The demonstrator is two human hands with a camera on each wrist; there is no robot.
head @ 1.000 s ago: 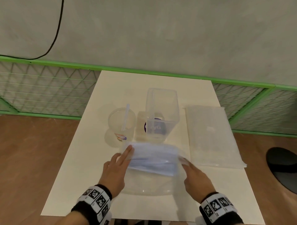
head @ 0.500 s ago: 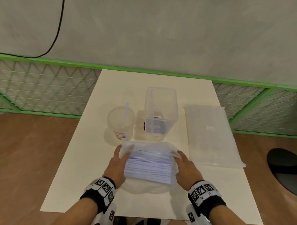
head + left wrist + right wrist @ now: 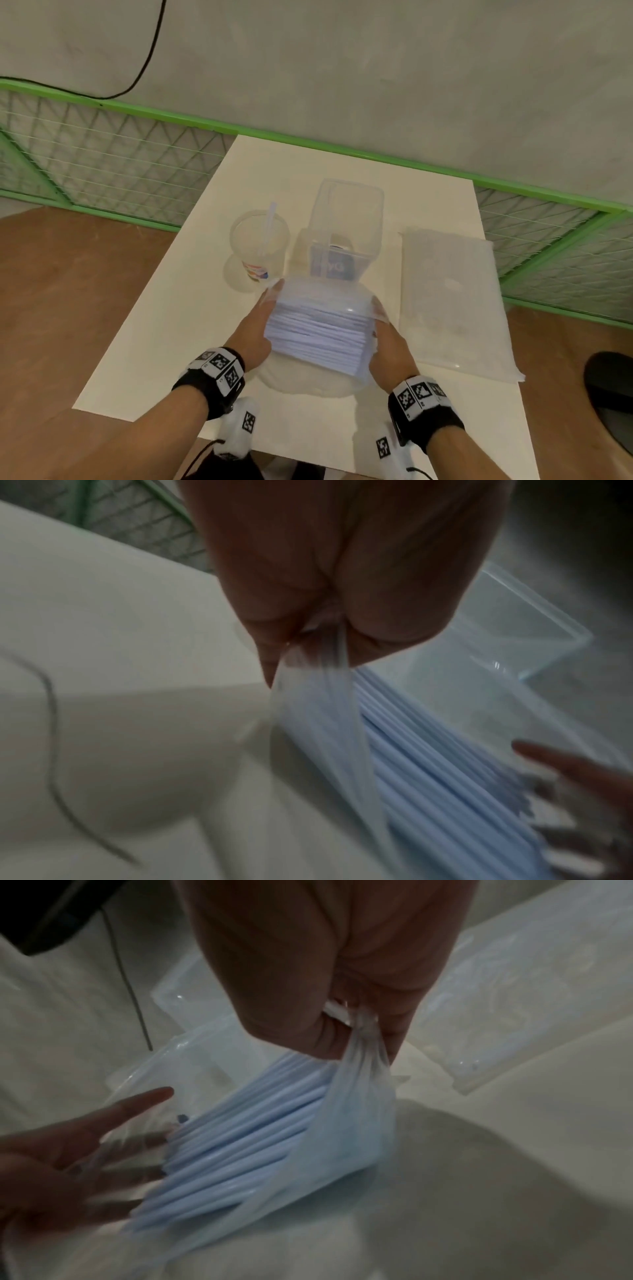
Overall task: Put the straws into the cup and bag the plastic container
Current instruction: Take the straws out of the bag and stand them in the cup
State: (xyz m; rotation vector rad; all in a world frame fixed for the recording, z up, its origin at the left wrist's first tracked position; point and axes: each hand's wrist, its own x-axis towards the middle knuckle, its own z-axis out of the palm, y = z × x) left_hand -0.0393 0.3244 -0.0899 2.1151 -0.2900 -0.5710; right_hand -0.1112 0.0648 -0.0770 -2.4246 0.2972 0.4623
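Straws: the pale blue plastic straws in their thin clear wrapper (image 3: 320,329) hang just above the cream table (image 3: 164,329), nearly all unloaded. Behind them the tall clear rectangular plastic container (image 3: 346,226) stands unbagged, the flat clear bags (image 3: 452,301) lying to its right. One straw (image 3: 268,228) leans in the clear printed cup (image 3: 257,251). Left hand (image 3: 251,330) and right hand (image 3: 392,346) each pinch a wrapper end between curled fingers.

Straws, cup and container on the white table

A clear packet of pale blue straws (image 3: 318,329) is held off the table at 6 o'clock; a clear cup (image 3: 258,245) with one straw stands at 10, the upright clear plastic container (image 3: 346,233) at 12, the flat clear bag (image 3: 452,301) at 3.
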